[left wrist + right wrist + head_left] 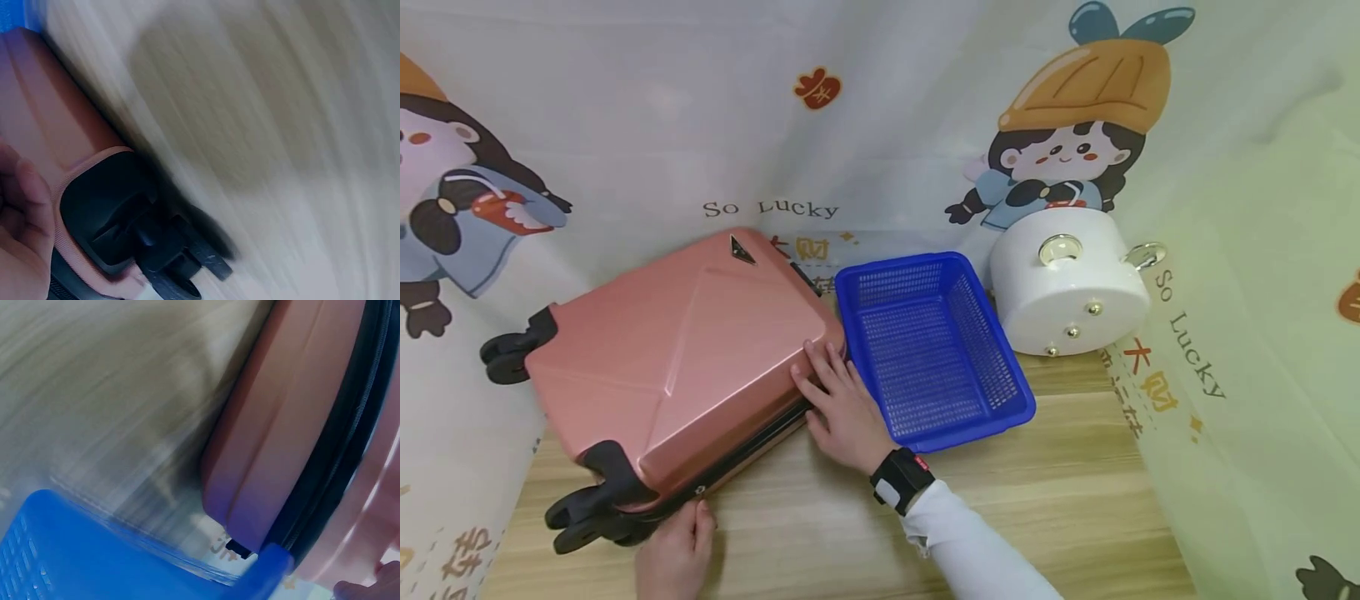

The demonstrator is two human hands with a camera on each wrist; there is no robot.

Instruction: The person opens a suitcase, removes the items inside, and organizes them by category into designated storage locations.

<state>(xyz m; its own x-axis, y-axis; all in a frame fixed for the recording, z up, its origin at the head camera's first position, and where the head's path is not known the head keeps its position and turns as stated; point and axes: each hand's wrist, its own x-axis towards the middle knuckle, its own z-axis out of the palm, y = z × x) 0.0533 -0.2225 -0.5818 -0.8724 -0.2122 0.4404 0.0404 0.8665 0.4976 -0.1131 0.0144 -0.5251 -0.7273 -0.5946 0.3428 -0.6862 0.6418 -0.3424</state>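
Observation:
A pink hard-shell suitcase (700, 333) lies flat at the left in the head view, its black wheels (587, 508) facing left. My right hand (848, 421) rests spread on its right front edge, fingers on the shell and thumb by the black zipper strip. By the near wheel corner, my left hand (676, 550) has its fingers curled against the suitcase's front side. The left wrist view shows those curled fingers beside a black wheel mount (109, 212); I cannot tell whether they pinch anything. The zipper (356, 419) runs along the side in the right wrist view.
A blue perforated plastic basket (925, 367) stands right against the suitcase's right end. Beyond it a white pot-like container (1067, 275) with metallic handles lies tipped on its side. Printed cloth (895, 125) hangs behind and along the sides of the wood-grain surface (1000, 500).

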